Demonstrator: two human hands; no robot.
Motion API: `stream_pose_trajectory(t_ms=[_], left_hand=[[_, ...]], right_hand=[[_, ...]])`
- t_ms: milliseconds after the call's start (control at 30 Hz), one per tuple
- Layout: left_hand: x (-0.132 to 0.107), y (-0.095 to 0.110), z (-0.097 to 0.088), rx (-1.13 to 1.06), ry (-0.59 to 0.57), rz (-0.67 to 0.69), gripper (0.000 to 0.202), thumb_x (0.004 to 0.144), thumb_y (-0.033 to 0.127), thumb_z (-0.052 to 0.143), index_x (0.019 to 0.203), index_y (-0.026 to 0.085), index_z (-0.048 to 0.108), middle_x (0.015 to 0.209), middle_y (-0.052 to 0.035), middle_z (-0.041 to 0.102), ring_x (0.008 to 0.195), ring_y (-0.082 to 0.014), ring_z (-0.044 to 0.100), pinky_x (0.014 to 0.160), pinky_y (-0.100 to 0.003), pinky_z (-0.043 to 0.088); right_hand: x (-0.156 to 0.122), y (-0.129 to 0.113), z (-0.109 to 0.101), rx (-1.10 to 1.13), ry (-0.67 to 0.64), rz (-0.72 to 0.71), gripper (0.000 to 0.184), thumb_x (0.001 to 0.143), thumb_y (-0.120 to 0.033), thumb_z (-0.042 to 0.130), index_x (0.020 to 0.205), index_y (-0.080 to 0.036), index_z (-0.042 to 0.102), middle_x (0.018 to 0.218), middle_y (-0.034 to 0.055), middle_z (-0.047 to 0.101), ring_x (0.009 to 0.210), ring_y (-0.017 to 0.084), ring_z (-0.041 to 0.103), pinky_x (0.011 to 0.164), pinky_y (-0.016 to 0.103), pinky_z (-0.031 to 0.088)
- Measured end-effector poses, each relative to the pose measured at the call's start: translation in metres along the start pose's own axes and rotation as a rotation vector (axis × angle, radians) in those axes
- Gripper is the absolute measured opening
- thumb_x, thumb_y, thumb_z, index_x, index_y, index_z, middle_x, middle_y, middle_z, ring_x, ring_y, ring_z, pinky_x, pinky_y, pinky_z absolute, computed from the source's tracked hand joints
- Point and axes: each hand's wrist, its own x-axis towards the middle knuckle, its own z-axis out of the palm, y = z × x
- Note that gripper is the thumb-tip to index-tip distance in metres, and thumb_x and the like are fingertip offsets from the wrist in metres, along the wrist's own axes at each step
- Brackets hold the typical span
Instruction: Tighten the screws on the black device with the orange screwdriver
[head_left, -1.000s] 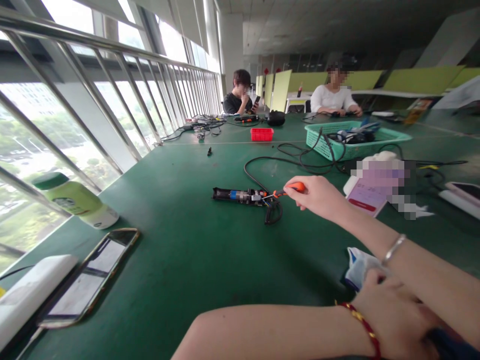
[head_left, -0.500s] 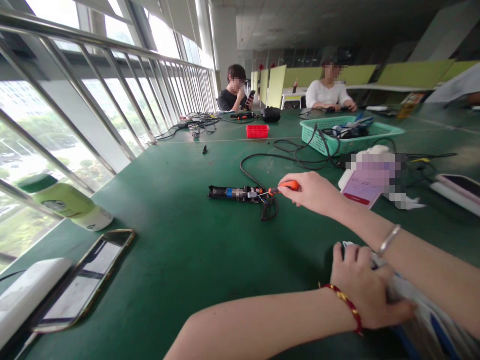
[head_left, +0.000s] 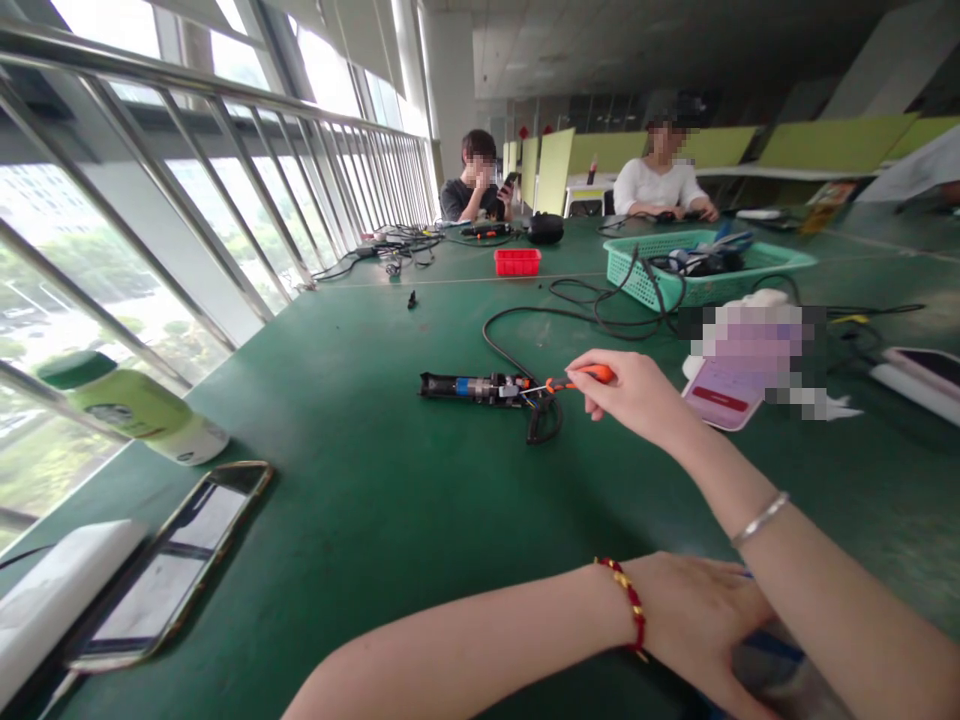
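My right hand (head_left: 619, 385) is closed around the orange handle of a screwdriver (head_left: 592, 375). Its thin shaft points left, and the tip is at the exposed inner parts of a black corded tool (head_left: 469, 388) lying on the green table. That tool has a blue band, coloured wires and a handle bent towards me. At lower right, my left hand (head_left: 694, 610) lies over a grey and blue bundle (head_left: 772, 650) that looks like a plastic bag. Its thumb is spread away from the fingers, whose tips are partly hidden behind my right forearm.
A phone (head_left: 180, 560) and a green-capped bottle (head_left: 135, 410) are at left, near the railing (head_left: 225, 130). A lit phone (head_left: 724, 390) stands at right. Beyond are a green basket (head_left: 652, 280), a red box (head_left: 517, 263), cables and two seated people.
My left hand has shifted left and down over the bundle, its fingers less curled. My right hand and the screwdriver have moved slightly right. The black tool has stayed in place.
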Motion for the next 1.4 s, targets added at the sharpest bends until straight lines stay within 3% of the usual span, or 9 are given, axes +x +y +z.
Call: stream_pose_trajectory(t_ms=[200,333,433,533,633,800,1033,1233,1400], left_hand=[[-0.005,0.006,0.012,0.265,0.037,-0.024,0.094,0.075,0.042,0.069,0.144,0.003,0.018,0.149,-0.0168,0.032,0.141,-0.0235,0.025,0.119,-0.029,0.011],[-0.018,0.011,0.017,0.499,0.23,-0.17,0.084,0.076,0.051,0.065,0.137,0.003,0.035,0.142,-0.0169,0.044,0.136,-0.025,0.034,0.117,-0.032,0.018],[-0.042,0.014,0.005,0.59,0.275,-0.234,0.056,0.082,0.058,0.055,0.108,0.009,0.06,0.109,-0.0132,0.066,0.108,-0.0243,0.059,0.106,-0.038,0.036],[-0.079,0.009,-0.03,0.673,0.284,-0.397,0.031,0.088,0.041,0.049,0.075,0.017,0.063,0.07,-0.0024,0.065,0.071,-0.0156,0.062,0.077,-0.03,0.049],[-0.122,-0.014,-0.076,0.886,0.495,-0.534,0.02,0.087,0.022,0.045,0.088,0.018,0.065,0.085,-0.0045,0.067,0.086,-0.0177,0.062,0.083,-0.033,0.047],[-0.175,-0.067,-0.123,1.03,0.747,-0.844,0.039,0.087,0.024,0.049,0.125,0.017,0.053,0.133,-0.0103,0.053,0.123,-0.0246,0.048,0.111,-0.045,0.031],[-0.183,-0.083,-0.119,0.976,0.658,-0.869,0.046,0.088,0.03,0.048,0.132,0.018,0.047,0.138,-0.0095,0.049,0.13,-0.0244,0.042,0.115,-0.048,0.024],[-0.183,-0.082,-0.117,0.944,0.635,-0.888,0.049,0.085,0.024,0.048,0.134,0.017,0.045,0.139,-0.0094,0.048,0.131,-0.0247,0.04,0.115,-0.047,0.025],[-0.184,-0.081,-0.117,0.927,0.636,-0.9,0.05,0.084,0.022,0.048,0.134,0.017,0.045,0.139,-0.009,0.047,0.131,-0.025,0.04,0.115,-0.047,0.026]], right_hand=[[-0.017,0.013,0.016,0.224,0.114,-0.015,0.026,0.079,-0.035,0.06,0.097,-0.017,0.065,0.063,-0.0009,0.062,0.049,0.013,0.062,0.051,0.025,0.051],[-0.022,0.021,0.027,0.293,0.209,-0.077,0.029,0.078,-0.039,0.062,0.097,-0.017,0.065,0.074,0.0018,0.065,0.052,0.012,0.061,0.052,0.025,0.051],[-0.022,0.025,0.035,0.343,0.273,-0.11,0.032,0.079,-0.042,0.061,0.099,-0.017,0.065,0.077,0.0023,0.066,0.054,0.012,0.06,0.052,0.026,0.05],[-0.023,0.027,0.04,0.291,0.325,-0.142,0.03,0.081,-0.042,0.06,0.1,-0.018,0.065,0.083,0.0038,0.068,0.061,0.014,0.062,0.057,0.026,0.05],[-0.026,0.026,0.045,0.229,0.384,-0.17,0.027,0.082,-0.041,0.059,0.094,-0.018,0.066,0.089,0.0057,0.07,0.074,0.017,0.065,0.064,0.027,0.05],[-0.026,0.023,0.048,0.211,0.413,-0.181,0.021,0.082,-0.036,0.057,0.09,-0.018,0.065,0.086,0.0058,0.069,0.069,0.016,0.064,0.059,0.024,0.048],[-0.01,0.022,0.035,0.21,0.344,-0.074,0.028,0.078,-0.032,0.057,0.103,-0.02,0.058,0.074,-0.0008,0.058,0.049,0.01,0.053,0.051,0.025,0.044],[-0.004,0.018,0.029,0.183,0.263,0.0,0.021,0.078,-0.037,0.056,0.091,-0.021,0.059,0.058,-0.0039,0.052,0.047,0.012,0.051,0.049,0.024,0.041],[-0.003,0.011,0.036,0.155,0.404,0.07,0.023,0.078,-0.043,0.057,0.081,-0.021,0.06,0.054,-0.0037,0.051,0.047,0.012,0.049,0.047,0.024,0.038]])
